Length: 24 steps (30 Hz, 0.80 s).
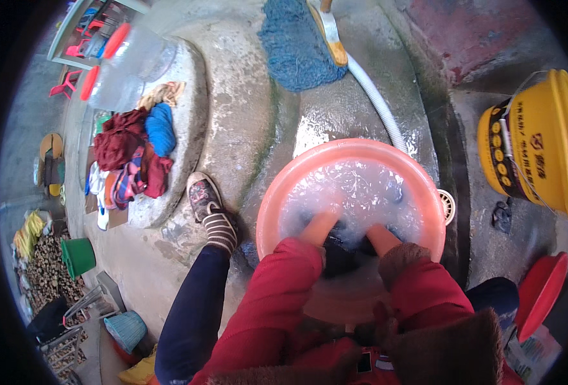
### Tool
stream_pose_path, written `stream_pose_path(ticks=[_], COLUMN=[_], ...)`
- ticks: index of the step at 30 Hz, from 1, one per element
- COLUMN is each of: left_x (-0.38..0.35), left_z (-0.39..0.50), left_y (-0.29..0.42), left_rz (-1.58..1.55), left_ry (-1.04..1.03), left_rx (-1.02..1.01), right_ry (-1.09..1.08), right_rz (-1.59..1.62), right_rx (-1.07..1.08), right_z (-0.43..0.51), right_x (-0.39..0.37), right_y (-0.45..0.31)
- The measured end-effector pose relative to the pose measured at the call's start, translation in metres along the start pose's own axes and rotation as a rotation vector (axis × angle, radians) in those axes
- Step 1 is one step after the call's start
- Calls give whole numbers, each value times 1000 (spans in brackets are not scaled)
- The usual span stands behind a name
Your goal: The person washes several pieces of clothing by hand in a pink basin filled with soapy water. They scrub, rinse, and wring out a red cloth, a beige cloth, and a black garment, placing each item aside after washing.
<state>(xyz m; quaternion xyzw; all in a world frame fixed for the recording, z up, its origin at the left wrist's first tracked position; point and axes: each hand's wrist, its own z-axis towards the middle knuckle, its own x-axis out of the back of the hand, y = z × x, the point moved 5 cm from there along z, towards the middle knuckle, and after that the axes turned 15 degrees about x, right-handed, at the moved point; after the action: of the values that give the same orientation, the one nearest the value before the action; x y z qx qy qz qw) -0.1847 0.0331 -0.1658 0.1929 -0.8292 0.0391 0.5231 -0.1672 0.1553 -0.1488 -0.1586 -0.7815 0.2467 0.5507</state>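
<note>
A large pink-orange plastic basin (270, 211) of cloudy, sudsy water (356, 187) stands on the wet concrete before me. Both my arms, in red padded sleeves, reach down into it. My left hand (323, 222) dips under the surface left of the middle; its fingers are hidden by the murky water. To its right, my right hand (379, 237) is also sunk, with mostly the wrist showing. Dark cloth (339, 257) lies in the water between and below the hands. Whether either hand grips it cannot be seen.
A white corrugated hose (377, 98) runs behind the basin, near a blue mop head (298, 48). Folded and heaped clothes (120, 139) lie on a raised concrete slab at left, beside clear jars with red lids (120, 89). A yellow bucket (534, 144) and floor drain (447, 207) are at right.
</note>
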Motion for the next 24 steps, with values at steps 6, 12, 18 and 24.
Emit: stream_pose_path(ticks=[6,12,18,24], left_x=[128,150,78,61], left_z=[-89,-146,-209,-196], left_y=[-4,-49,-62,-38], left_rz=[-465,-350,-250,-146], left_ry=[161,158,425,484], left_rx=[3,369,127,130], right_ry=[163,354,407,265], right_rz=[99,46,-9,-291], right_rx=[196,664,213,132], right_z=[-42,-164,-203,-157], right_x=[81,109,74,49], right_y=[-61,-132,-94,-70])
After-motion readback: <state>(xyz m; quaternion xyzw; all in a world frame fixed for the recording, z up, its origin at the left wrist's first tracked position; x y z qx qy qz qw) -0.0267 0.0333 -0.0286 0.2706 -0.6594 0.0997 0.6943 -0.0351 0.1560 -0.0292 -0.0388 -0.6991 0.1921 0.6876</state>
